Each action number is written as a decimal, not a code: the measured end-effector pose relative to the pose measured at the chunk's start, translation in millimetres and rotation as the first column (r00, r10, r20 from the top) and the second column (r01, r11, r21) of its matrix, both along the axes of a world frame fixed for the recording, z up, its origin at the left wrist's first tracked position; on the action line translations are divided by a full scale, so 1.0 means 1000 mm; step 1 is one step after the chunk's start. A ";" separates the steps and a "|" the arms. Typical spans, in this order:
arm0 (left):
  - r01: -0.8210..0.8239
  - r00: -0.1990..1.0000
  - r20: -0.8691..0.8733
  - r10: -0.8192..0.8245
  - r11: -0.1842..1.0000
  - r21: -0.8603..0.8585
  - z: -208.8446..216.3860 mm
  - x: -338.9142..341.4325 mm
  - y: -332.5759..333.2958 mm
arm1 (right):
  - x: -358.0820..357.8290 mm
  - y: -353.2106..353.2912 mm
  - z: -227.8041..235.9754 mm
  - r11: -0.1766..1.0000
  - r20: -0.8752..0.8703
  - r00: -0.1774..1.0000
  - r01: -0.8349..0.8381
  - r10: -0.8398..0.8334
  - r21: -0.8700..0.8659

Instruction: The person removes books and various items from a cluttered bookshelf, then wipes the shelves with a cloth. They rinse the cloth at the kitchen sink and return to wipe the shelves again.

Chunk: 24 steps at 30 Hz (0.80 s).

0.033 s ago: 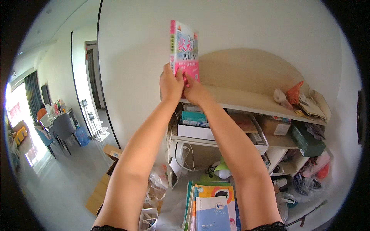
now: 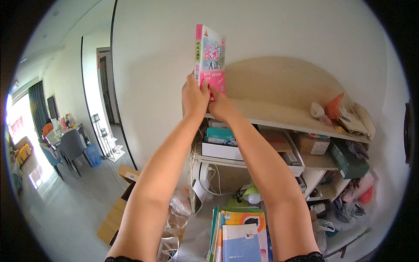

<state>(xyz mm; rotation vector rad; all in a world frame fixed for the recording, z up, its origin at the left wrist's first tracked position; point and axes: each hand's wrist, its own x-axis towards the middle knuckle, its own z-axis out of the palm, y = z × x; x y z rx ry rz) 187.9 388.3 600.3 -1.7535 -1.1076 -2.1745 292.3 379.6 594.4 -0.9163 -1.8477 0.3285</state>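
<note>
Nearest me, several books (image 2: 242,242) sit between my 2 arms, with grey floor (image 2: 78,196) to the left. Farther on, the top shelf (image 2: 279,112) runs right, open space above its front edge. There my left hand (image 2: 194,99) and right hand (image 2: 222,107) grip the upright pink book (image 2: 214,51) low down; the pale wall (image 2: 152,56) rises beyond.

My feed shows a home.
Across the room I see a curtain (image 2: 37,102), a grey chair (image 2: 75,145) and a bottle (image 2: 92,156) on the floor (image 2: 78,205); nearer, a cluttered shelf (image 2: 270,112) and a lamp (image 2: 252,194).
</note>
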 end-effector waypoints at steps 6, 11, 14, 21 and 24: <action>0.179 0.983 -0.025 -0.184 0.974 -0.142 -0.022 0.011 -0.023 | 0.020 0.041 -0.014 0.962 0.057 0.963 -0.257 0.263 -0.094; 0.090 0.996 0.026 -0.087 0.980 -0.177 -0.029 -0.014 -0.008 | -0.005 -0.001 0.002 0.991 0.288 0.949 -0.107 0.125 -0.075; 0.069 0.994 0.093 -0.057 0.989 -0.128 -0.028 -0.008 -0.008 | 0.000 0.006 -0.013 0.989 0.297 0.952 -0.112 0.078 0.098; 0.561 0.766 0.338 -0.547 0.825 0.064 -0.053 0.006 -0.055 | 0.039 -0.060 -0.033 0.887 0.266 0.951 0.020 -0.159 0.461; 0.843 0.429 0.366 -0.826 0.512 0.167 -0.081 0.009 -0.117 | 0.090 -0.105 -0.043 0.961 -0.211 0.977 0.083 -0.026 0.265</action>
